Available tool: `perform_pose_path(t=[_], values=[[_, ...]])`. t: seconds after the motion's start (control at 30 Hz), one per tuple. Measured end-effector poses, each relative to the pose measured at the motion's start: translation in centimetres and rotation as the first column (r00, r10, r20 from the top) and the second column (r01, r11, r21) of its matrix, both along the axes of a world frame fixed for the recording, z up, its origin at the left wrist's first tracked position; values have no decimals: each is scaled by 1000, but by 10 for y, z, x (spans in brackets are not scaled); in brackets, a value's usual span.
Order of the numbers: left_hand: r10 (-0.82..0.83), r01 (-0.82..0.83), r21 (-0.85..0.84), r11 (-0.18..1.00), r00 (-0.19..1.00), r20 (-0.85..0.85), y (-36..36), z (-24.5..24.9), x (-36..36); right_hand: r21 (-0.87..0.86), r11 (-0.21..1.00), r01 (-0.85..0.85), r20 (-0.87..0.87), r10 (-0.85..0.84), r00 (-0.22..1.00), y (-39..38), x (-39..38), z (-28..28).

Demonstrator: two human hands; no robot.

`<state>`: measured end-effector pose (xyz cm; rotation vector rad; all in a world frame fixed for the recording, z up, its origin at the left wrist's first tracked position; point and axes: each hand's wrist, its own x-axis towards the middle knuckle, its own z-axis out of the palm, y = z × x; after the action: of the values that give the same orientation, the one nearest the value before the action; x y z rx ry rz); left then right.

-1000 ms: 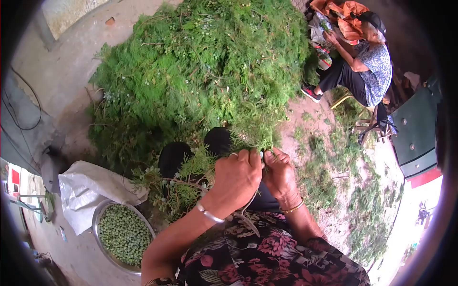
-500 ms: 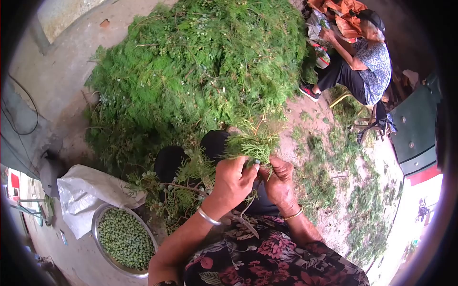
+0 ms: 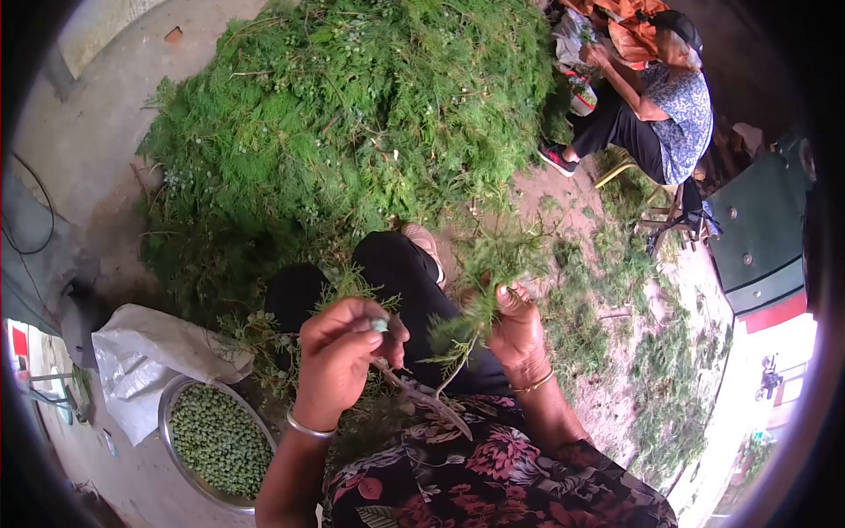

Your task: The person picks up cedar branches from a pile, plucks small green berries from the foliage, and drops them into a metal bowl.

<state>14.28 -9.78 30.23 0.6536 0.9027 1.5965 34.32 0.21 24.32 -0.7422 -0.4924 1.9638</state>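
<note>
My left hand (image 3: 339,356) is closed in a pinch, with a small pale blue-green berry-like cone (image 3: 379,326) between thumb and fingertips. In my right hand (image 3: 516,333) is a feathery green conifer sprig (image 3: 475,321), gripped by thumb and curled fingers; its stem slants down toward my lap. A bare woody branch (image 3: 429,402) lies across my lap, under the sprig. To the lower left stands a metal basin (image 3: 169,431) filled with small round green cones (image 3: 220,444).
A large heap of cut conifer branches (image 3: 352,114) rises in front of my knees. A white sack (image 3: 132,361) lies beside the basin. At the upper right a person (image 3: 682,123) sits on a low seat. Scattered green clippings (image 3: 598,334) cover the ground to my right.
My hands have moved apart: the left has gone left and down with the small cone, the right slightly right with the sprig. The view has shifted a little.
</note>
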Motion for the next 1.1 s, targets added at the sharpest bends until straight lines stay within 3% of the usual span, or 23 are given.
perform_pose_path(t=[0.03, 0.07, 0.1, 0.2, 0.27, 0.3, 0.37, 0.43, 0.47, 0.5, 0.57, 0.63, 0.67, 0.7, 0.73, 0.77, 0.83, 0.9, 0.97, 1.0, 1.1], values=[[24, -20, -30, 999, 993, 119, -3, 0, -1, -3, 1000, -4, 0, 4, 1000, 0, -1, -2], [51, -38, -60, 997, 970, 237, -5, 0, -3, 16, 992, -127, -172, 128, 977, 1, -1, -3], [57, -44, -61, 997, 970, 238, -5, 0, -5, 57, 968, -243, -335, 248, 909, 2, -2, -4], [5, 19, -93, 995, 968, 252, -4, -1, -13, 102, 952, -289, -257, 305, 917, 6, 4, -15], [34, -50, -109, 993, 989, -144, -5, -4, -18, 153, 933, -325, -192, 351, 916, 2, 7, -15], [35, -51, -112, 992, 989, -142, -8, -6, -18, 123, 943, -309, -242, 330, 912, -2, 6, -9], [198, -254, -7, 967, 769, -608, -15, -8, -17, 83, 952, -293, -288, 305, 908, -4, 6, -9], [222, -279, 6, 960, 752, -621, -18, -6, -17, 173, 942, -288, -255, 325, 911, 1, 4, -14], [206, -248, 9, 969, 784, -586, -17, -1, -15, 229, 892, -390, -235, 440, 867, 8, -1, -13], [190, -216, 16, 976, 814, -549, -15, 4, -12, 228, 890, -395, -233, 443, 866, 6, -3, -9], [238, -165, 177, 970, 775, -586, 0, 9, -1, 190, 916, -352, -104, 376, 921, 1, -7, 3], [296, -77, 352, 933, 721, -627, 15, 24, 14, 272, 873, -405, -136, 451, 882, 2, -2, -13], [266, -30, 358, 933, 726, -634, 20, 29, 21, 147, 954, -261, 33, 259, 965, -9, -6, -2], [234, 21, 362, 932, 729, -643, 25, 34, 27, 53, 996, -78, 222, 65, 973, -17, -6, 4], [220, 27, 329, 944, 690, -689, 30, 42, 33, 179, 966, -187, 177, 156, 972, -10, 11, -27], [219, 32, 331, 943, 692, -688, 34, 38, 36, 181, 966, -183, 178, 151, 972, -9, 14, -26], [251, 61, 399, 915, 688, -681, 41, 25, 40, 99, 962, -256, 311, 214, 926, -10, 17, -23], [292, -3, 429, 903, 736, -610, 37, 25, 34, 181, 976, -121, 325, 57, 944, -28, -1, 17], [10, 4, 60, 998, 972, -236, 30, 44, 23, 277, 909, -311, 43, 311, 949, -3, 5, -8], [10, -14, -38, 999, 995, -98, 26, 51, 15, 267, 897, -352, 8, 363, 932, 4, 6, -13], [136, -138, 154, 978, 990, 22, 19, 45, -14, 115, 945, -307, -112, 320, 941, 10, 17, -33]])
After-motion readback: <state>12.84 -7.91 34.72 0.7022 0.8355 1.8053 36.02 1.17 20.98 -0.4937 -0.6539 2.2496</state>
